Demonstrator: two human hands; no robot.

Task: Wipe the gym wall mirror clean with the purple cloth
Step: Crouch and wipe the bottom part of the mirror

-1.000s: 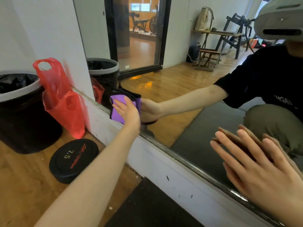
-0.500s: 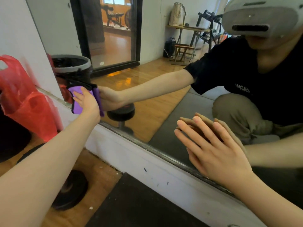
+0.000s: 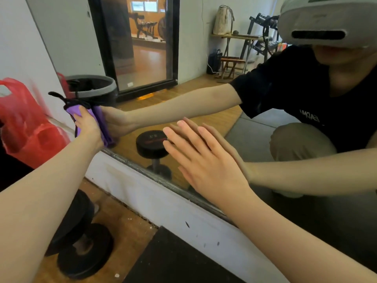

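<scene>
The wall mirror (image 3: 204,94) fills the upper right of the head view, its lower edge running from middle left to lower right. My left hand (image 3: 87,126) presses the purple cloth (image 3: 100,121) flat against the glass near the mirror's lower left corner. The cloth has a black trim and a loose black loop at its top. My right hand (image 3: 204,160) lies flat on the glass farther right, fingers straight and spread, holding nothing. Both arms and a crouching person with a headset show as reflections.
A red plastic bag (image 3: 26,123) hangs at the left beside the mirror's edge. A black dumbbell (image 3: 81,242) lies on the wooden floor below my left arm. A dark mat (image 3: 173,260) lies at the bottom, against the white skirting (image 3: 163,201).
The view has shifted left to right along the mirror. My left hand has stayed pressed on the cloth near the lower left corner. My right hand stays flat on the glass.
</scene>
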